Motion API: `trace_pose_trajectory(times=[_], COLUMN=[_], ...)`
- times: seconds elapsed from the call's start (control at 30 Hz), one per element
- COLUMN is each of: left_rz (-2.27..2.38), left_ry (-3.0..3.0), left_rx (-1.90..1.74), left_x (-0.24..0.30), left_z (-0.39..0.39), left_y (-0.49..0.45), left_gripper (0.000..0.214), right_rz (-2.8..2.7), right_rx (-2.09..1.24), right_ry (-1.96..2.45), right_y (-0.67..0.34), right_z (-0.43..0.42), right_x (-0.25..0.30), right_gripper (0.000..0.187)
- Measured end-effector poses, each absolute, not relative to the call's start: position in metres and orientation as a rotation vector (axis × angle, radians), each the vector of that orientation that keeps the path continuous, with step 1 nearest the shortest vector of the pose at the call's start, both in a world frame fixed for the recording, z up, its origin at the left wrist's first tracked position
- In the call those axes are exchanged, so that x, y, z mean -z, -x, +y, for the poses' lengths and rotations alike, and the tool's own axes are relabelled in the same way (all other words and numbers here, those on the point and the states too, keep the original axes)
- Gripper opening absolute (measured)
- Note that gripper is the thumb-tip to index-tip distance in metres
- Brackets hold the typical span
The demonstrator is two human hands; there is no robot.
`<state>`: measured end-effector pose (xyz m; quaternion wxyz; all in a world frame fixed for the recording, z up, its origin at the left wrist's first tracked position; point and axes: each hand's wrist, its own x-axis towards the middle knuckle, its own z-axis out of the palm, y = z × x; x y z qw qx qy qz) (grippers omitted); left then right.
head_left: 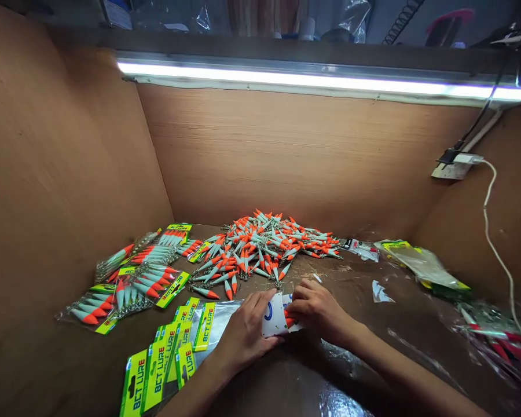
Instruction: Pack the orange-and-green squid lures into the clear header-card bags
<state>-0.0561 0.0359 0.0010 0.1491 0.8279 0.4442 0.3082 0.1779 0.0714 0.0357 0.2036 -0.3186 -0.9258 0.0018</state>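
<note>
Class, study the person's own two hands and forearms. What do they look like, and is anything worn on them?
Both the left hand and the right hand are bare: no gloves, no ring showing. The left forearm and right forearm are bare too, with no sleeve, watch or bracelet in view.

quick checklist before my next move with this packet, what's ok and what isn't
1. Grip of left hand on packet: ok.
2. Touch of right hand on packet's right edge: ok.
3. Orange lure tips showing under right hand: ok.
4. Count inside packet: cannot tell.
5. Loose pile just beyond both hands: ok.
6. Empty bags beside left wrist: ok.
</note>
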Motion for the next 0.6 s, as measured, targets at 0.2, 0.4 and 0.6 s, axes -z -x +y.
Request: trace_pose_trajectory(times=[0.2,0.4,0.6], left_rz=[1.280,1.306,1.343], left_ry=[-2.399,-2.378,-2.342], left_rx=[-0.821,-0.876,-0.937], left_x=[0.004,-0.001,-0.012], left_z=[0.035,0.035,0.035], left_y=[0.058,0.061,0.062], left_gripper=[0.100,0.100,0.092], right_rz=[-2.689,-2.569,-2.742], right_rx=[-0.338,-0.446,-0.161], right_ry=[0.799,0.853,0.845], right_y=[-0.188,-0.189,-0.170], right_z=[0.083,0.105,0.089], right_x=[-0.058,-0.090,-0.084], right_gripper=[0.012,0.016,0.012])
